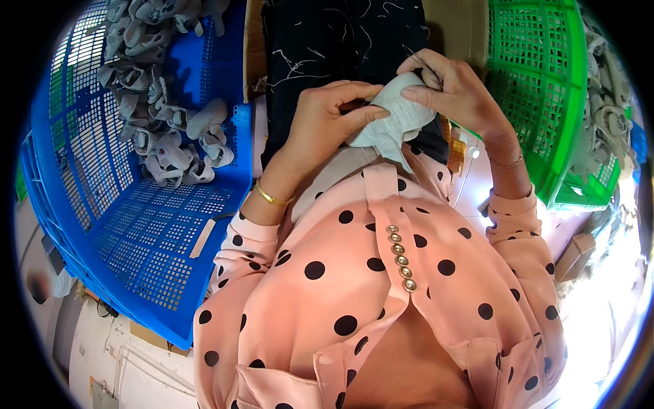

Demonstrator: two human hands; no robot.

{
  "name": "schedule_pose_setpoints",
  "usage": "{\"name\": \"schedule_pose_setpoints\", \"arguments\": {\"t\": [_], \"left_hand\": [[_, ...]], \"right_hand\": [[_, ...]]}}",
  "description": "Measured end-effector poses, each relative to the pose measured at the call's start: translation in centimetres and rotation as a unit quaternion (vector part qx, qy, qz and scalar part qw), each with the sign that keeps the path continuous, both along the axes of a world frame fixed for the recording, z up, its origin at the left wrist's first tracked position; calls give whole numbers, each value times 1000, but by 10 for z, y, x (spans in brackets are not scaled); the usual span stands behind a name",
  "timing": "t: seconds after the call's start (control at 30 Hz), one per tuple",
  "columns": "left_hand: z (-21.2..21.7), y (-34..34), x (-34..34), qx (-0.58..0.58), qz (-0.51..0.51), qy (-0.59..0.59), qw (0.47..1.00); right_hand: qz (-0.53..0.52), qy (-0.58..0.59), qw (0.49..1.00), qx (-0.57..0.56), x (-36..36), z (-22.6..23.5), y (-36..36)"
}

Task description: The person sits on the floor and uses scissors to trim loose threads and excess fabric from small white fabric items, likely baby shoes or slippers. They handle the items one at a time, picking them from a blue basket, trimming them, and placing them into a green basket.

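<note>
A small pale grey fabric shoe upper [396, 114] is held between my two hands above my lap, with a strap-like tab hanging from its lower edge. My left hand [325, 117] pinches its left side between thumb and fingers. On its upper right side, the thumb of my right hand [458, 95] presses on the fabric. The index finger of that hand is bent, and a thin dark thing shows by the curled fingers; its kind cannot be made out. The far underside of the upper is hidden.
To the left stands a blue plastic basket [153, 255] with several grey shoe uppers [170, 146] heaped in it. A green basket [538, 88] stands at the right, with more grey pieces [606, 109] beyond it. Loose threads lie on my dark trousers [306, 51]. Cardboard [456, 31] is behind.
</note>
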State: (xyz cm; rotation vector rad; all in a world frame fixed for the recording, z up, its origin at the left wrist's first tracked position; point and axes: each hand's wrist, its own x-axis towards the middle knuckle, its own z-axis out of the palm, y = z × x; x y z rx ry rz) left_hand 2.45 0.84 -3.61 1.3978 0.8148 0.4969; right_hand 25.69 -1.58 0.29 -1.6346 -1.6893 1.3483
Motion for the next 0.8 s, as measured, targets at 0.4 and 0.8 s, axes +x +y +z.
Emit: {"name": "schedule_pose_setpoints", "arguments": {"t": [0.4, 0.8], "left_hand": [[-1, 3, 0, -98, 121, -54, 986], [13, 8, 3, 267, -5, 43, 963]], "right_hand": [[-80, -72, 993, -37, -8, -4, -3], [-84, -92, 992, 10, -10, -6, -18]]}}
